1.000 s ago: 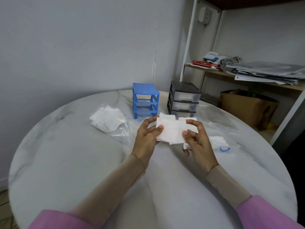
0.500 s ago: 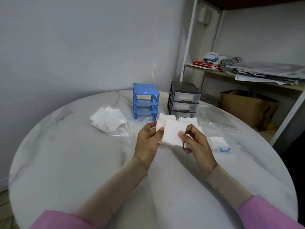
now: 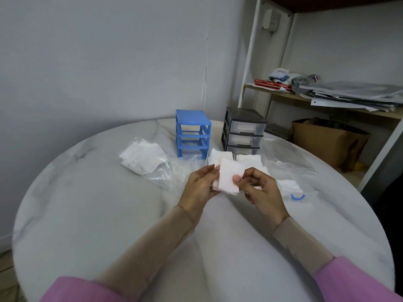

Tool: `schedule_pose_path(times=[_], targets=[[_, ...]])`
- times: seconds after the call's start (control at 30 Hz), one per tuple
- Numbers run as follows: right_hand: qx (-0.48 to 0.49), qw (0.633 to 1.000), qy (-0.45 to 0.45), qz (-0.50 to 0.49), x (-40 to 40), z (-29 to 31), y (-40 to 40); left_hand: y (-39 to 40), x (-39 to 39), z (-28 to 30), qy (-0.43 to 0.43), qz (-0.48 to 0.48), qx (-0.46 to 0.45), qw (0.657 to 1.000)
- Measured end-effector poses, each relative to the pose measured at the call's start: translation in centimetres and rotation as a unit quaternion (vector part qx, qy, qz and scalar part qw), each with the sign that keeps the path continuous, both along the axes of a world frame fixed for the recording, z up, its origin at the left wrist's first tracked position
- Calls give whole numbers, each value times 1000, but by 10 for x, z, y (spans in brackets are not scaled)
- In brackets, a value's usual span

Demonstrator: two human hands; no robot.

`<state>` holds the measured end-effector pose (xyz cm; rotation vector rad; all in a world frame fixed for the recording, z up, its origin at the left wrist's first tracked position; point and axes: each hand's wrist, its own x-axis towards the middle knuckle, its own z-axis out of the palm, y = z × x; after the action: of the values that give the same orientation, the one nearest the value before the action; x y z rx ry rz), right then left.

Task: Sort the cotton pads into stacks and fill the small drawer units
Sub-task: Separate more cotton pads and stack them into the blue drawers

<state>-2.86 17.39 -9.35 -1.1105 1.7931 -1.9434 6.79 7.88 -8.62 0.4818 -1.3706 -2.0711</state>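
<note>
You are squaring up a small stack of cotton pads above the table, with the drawers waiting beyond.

At far left, a loose heap of pads (image 3: 141, 157) lies on a clear bag, likely your supply. Further right stand the blue frame (image 3: 192, 134), its slots empty, and the grey drawer unit (image 3: 243, 131), drawers pushed in. Nearer you, your left hand (image 3: 201, 185) curls round the stack (image 3: 229, 178), thumb on top, probably to steady it. Your right hand (image 3: 260, 188) pinches its right edge, seemingly to align it. More pads (image 3: 248, 159) lie just behind on the table (image 3: 87, 203).
</note>
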Motion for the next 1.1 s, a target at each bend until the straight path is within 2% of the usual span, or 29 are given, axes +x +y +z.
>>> schedule_pose_path(times=[0.33,0.5,0.67,0.8,0.97,1.1], targets=[[28,1000,11,-3,-1,-2,0,3,3,0,21,-22,-39,999],[-9,1000,-28,8,-1,-2,0,2,2,-2,26,1,-51,998],[-77,989,-113,57,-6,-2,1,0,2,-4,23,15,-57,998],[-74,994,-57,54,-7,-2,3,-1,1,-6,12,35,-60,998],[-102,989,-43,94,0,2,5,-1,1,-10,-7,33,-71,997],[-100,993,-55,40,2,7,6,0,0,-11,-8,33,-81,996]])
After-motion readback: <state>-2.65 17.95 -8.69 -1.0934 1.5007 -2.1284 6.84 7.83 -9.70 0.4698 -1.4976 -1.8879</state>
